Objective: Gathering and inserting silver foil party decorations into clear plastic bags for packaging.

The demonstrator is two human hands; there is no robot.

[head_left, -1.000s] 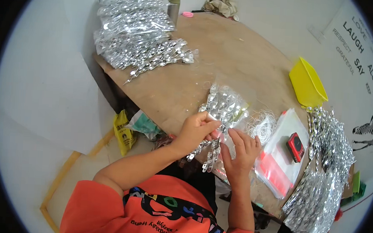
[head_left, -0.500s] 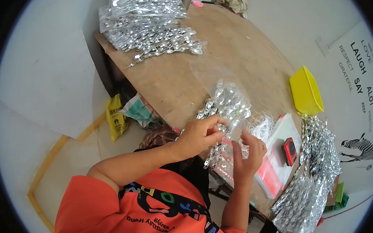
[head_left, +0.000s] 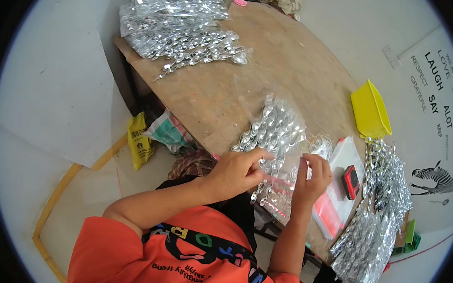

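Note:
My left hand [head_left: 236,176] pinches one side of a clear plastic bag [head_left: 279,182] near the table's front edge. A pinkish-red strip along the bag's mouth stretches from there to my right hand [head_left: 312,178], whose thumb and fingers close at the bag's other side. Beyond my fingers, a bunch of shiny silver twisted spiral strips [head_left: 281,125] lies under or inside the clear film; which of the two I cannot tell. More of these strips hang past the table edge below my hands. White string [head_left: 320,145] is heaped beside my right hand, partly hidden by it.
Bagged silver spirals [head_left: 179,16] are piled at the far left of the brown table [head_left: 287,57]. To the right are a stack of clear bags [head_left: 330,208], a small red-and-black device [head_left: 350,182], a yellow basket [head_left: 370,110] and more silver strands [head_left: 382,201].
My hands have moved slightly apart, the right one toward the right. The pinkish-red strip of the bag now shows stretched between them, and more silver spirals are uncovered.

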